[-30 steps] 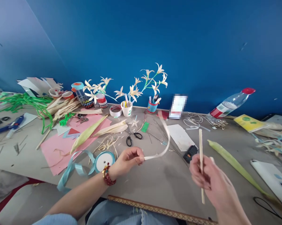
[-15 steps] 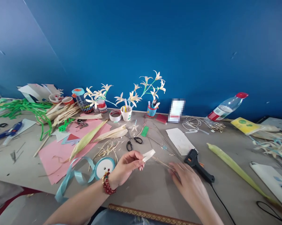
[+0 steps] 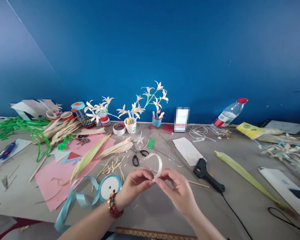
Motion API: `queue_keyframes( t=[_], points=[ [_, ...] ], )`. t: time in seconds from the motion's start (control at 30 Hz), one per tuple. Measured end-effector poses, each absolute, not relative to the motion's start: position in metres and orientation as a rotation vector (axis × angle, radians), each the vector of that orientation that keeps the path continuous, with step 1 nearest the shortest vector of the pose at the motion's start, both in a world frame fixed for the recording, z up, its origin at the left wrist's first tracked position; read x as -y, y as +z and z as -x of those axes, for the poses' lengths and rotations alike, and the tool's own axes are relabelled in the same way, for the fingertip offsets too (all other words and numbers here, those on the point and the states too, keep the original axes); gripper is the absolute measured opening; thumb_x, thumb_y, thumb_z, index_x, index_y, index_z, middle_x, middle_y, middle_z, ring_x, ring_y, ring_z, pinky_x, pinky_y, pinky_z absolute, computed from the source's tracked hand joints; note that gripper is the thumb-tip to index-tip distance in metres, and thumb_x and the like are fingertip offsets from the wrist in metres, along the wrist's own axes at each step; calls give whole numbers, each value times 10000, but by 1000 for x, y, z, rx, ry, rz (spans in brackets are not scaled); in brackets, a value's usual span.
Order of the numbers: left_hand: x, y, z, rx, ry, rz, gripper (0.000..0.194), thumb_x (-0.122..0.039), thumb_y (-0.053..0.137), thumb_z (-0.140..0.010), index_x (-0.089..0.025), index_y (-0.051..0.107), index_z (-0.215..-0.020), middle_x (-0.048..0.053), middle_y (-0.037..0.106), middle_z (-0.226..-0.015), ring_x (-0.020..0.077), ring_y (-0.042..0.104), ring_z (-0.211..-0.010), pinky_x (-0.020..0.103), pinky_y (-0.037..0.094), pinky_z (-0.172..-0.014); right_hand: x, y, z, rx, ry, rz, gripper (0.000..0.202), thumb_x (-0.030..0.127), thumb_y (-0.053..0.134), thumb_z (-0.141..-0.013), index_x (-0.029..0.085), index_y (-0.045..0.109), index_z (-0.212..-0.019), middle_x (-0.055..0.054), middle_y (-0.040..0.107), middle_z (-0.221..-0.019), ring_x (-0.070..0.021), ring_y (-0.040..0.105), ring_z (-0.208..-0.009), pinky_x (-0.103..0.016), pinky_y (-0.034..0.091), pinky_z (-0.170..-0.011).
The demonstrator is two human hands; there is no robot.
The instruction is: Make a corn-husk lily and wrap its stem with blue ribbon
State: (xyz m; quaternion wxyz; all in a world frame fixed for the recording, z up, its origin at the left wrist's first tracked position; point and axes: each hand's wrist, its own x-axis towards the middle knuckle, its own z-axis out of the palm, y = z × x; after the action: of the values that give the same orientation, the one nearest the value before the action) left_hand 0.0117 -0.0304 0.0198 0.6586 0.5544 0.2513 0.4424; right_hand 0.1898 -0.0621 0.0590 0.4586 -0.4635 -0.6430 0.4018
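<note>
A pale, narrow strip (image 3: 160, 164) curls upward in an arc between my two hands, above the grey table. My left hand (image 3: 137, 185), with a red bead bracelet at the wrist, pinches its lower end. Fingers and thumb of my right hand (image 3: 176, 188) are closed on the same strip, close beside the left fingertips. Just beyond the hands lie black-handled scissors (image 3: 135, 160), partly behind the strip. A thin stick (image 3: 199, 184) rests on the table to the right of my right hand.
A black glue gun (image 3: 208, 175) with a cable lies right of the hands. Left are a blue ribbon spool (image 3: 110, 187), pink paper (image 3: 50, 181) and corn husks (image 3: 90, 156). Husk flowers (image 3: 137, 108), cups, a phone (image 3: 181, 119) and a bottle (image 3: 227, 116) stand by the wall.
My right hand has come left from the table and now grips the strip beside my left hand. The strip, straight before, is bent into an arc. The thin stick lies free of my hand.
</note>
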Motion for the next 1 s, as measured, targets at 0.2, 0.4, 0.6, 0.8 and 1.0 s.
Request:
queue_keyframes(
  t=[0.2,0.4,0.6,0.8,1.0],
  points=[
    [28,21,-6,-610,1071,-1445,134,-227,684,-838,-187,634,-956,67,573,-984,189,550,-941,315,442,-860,60,57,-185,1781,769,1262,153,189,562,-873,198,575,-720,3,615,-693,-142,572,-667,-220,416,-641],
    [27,18,-6,-687,1039,-1549,115,-215,656,-856,-193,621,-963,61,578,-937,177,553,-857,297,458,-789,63,60,-185,1906,756,1257,246,224,456,-961,197,619,-778,-18,655,-739,-149,588,-696,-222,409,-647],
    [27,20,-7,-801,1111,-1604,28,-217,646,-854,-190,650,-846,75,615,-921,202,574,-887,302,451,-804,64,62,-203,1994,772,1288,233,235,435,-979,223,664,-938,-26,697,-838,-163,637,-758,-236,456,-699],
    [27,24,2,-805,1406,-1334,41,-214,650,-848,-197,632,-816,40,545,-903,153,511,-787,250,415,-682,32,40,-234,2114,424,1469,265,198,401,-946,193,666,-955,-86,724,-937,-237,660,-915,-330,483,-795],
    [26,21,3,-732,1561,-1162,75,-222,656,-853,-212,587,-825,18,561,-847,145,498,-768,272,412,-728,-20,35,-186,2492,277,1591,279,320,475,-960,182,600,-1169,-111,654,-1181,-247,603,-1093,-318,462,-876]
  ],
)
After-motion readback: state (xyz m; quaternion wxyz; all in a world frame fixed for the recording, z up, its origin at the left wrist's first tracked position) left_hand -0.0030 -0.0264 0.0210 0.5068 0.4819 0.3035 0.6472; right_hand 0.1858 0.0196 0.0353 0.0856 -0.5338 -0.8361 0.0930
